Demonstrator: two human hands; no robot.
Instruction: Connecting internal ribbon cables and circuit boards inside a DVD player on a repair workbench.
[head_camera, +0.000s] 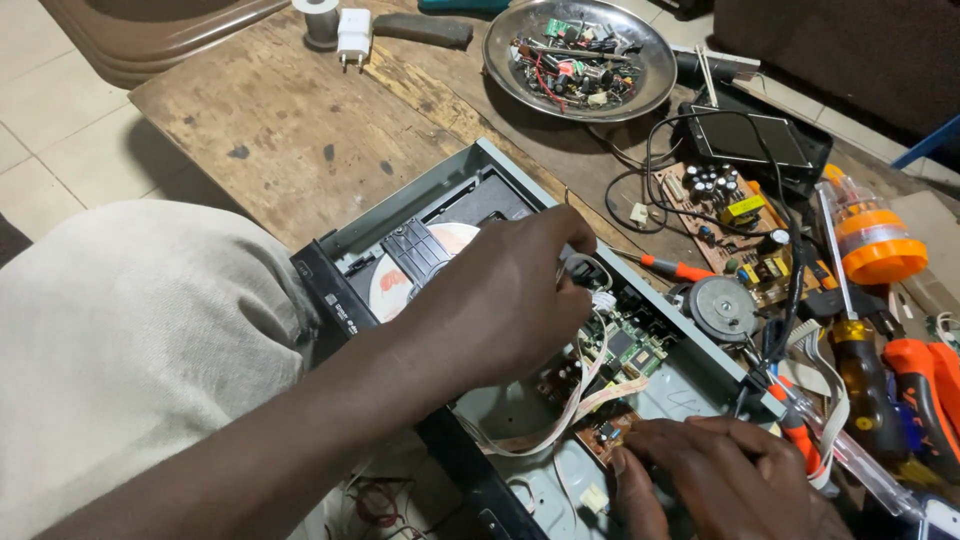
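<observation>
An opened disc player (470, 165) with a grey metal case lies on a worn wooden table (290, 120). Its tray mechanism holds a white and red disc (388, 288). My left hand (500, 300) reaches over the player, its fingers pinched on white wires with a connector (598, 292) beside a green circuit board (628, 347). My right hand (730, 478) is at the bottom edge, fingertips pressed on a small brown circuit board (604, 432). A flat ribbon cable (560, 425) curves between the two boards.
A metal bowl (660, 85) of small electronic parts stands at the back. To the right lie a loose brown circuit board (735, 215), a round motor part (722, 308), a red-handled screwdriver (680, 268), an orange-capped container (880, 245) and more screwdrivers (860, 370). A white plug adapter (353, 35) sits far back.
</observation>
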